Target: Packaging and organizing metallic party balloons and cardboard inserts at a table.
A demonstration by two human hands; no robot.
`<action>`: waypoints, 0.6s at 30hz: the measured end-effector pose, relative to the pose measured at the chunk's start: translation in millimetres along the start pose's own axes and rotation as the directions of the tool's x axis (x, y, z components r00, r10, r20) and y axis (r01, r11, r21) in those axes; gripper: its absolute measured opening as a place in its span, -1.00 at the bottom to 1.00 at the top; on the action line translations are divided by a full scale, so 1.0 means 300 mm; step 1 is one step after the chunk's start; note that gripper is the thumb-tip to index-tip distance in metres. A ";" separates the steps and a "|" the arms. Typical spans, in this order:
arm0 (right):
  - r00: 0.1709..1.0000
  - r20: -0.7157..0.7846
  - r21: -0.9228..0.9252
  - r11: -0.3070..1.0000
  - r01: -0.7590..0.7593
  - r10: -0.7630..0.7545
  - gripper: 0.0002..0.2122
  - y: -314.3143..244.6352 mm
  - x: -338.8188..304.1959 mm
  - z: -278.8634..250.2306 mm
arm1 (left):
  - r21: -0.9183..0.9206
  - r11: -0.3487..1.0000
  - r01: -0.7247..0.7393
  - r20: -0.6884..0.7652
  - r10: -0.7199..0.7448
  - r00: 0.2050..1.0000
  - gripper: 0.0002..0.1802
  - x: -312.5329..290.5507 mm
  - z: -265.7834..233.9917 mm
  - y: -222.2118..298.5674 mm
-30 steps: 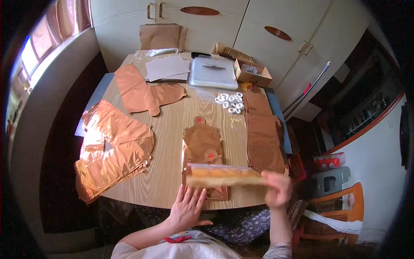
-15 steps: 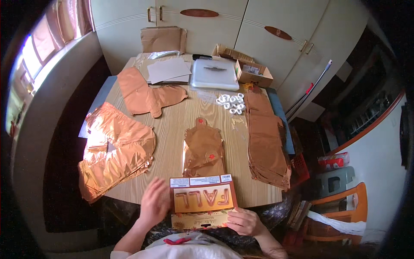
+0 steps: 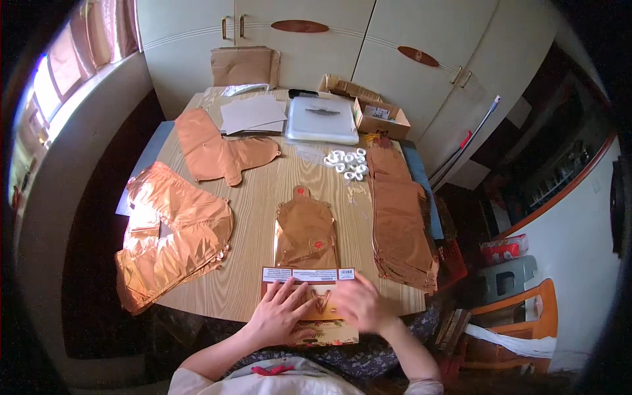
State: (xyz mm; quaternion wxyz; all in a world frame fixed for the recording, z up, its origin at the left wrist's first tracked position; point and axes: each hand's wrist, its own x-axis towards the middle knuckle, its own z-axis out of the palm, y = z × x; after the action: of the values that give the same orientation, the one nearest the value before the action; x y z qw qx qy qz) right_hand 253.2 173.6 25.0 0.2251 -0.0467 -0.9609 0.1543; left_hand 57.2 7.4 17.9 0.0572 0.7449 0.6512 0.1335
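Observation:
A printed packaging card (image 3: 324,315), yellow and brown with a cream leaf-patterned end and a white label strip, lies at the near table edge with its lettering upside down to me. My left hand (image 3: 283,315) rests on its left half, open, with fingers spread flat. Over the card's right side is my right hand (image 3: 363,307), smeared by motion, so its fingers cannot be made out. Just beyond the card, partly covered by it, lies a folded copper foil balloon (image 3: 304,224) with two small red marks.
Copper foil balloons lie in a shiny stack (image 3: 187,217) at left, a flat one (image 3: 210,151) behind it, and a long stack (image 3: 398,217) at right. White ribbon rolls (image 3: 345,162), a clear plastic case (image 3: 322,125), grey sheets (image 3: 253,114) and a cardboard box (image 3: 382,118) sit farther back.
My left hand has come down from beside the card onto it. The right hand has moved up from the card's lower right corner. The view has shifted slightly.

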 end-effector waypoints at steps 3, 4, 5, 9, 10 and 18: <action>0.997 -0.009 -0.064 0.995 -0.082 0.082 -0.76 0.132 0.142 0.059 | 0.006 1.000 -0.002 -0.013 0.002 1.000 -0.21 0.001 -0.002 0.005; 0.994 -0.019 -0.071 0.992 -0.104 0.103 -0.75 0.162 0.184 0.073 | 0.005 1.000 -0.002 -0.018 0.002 1.000 -0.21 0.000 -0.003 0.004; 0.992 -0.030 -0.078 0.989 -0.127 0.125 -0.74 0.185 0.209 0.081 | 0.007 1.000 -0.010 -0.023 0.010 1.000 -0.21 0.003 -0.004 0.004; 0.964 0.075 -0.037 0.967 -0.252 0.254 -0.68 0.223 0.243 0.110 | 0.008 1.000 -0.014 -0.039 0.014 0.999 -0.21 0.005 -0.006 0.001; 0.961 0.087 -0.029 0.965 -0.259 0.261 -0.68 0.223 0.245 0.113 | 0.012 1.000 -0.011 -0.040 0.012 0.999 -0.22 0.007 -0.006 0.000; 0.962 0.100 -0.013 0.967 -0.254 0.254 -0.70 0.219 0.271 0.100 | 0.023 1.000 0.001 -0.016 -0.001 1.000 -0.20 0.035 0.000 -0.025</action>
State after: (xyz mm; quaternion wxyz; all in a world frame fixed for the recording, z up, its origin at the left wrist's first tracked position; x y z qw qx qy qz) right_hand 168.5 240.4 12.7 0.1546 -0.1616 -0.9571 0.1841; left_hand 51.1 18.8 17.3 0.0435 0.7440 0.6535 0.1323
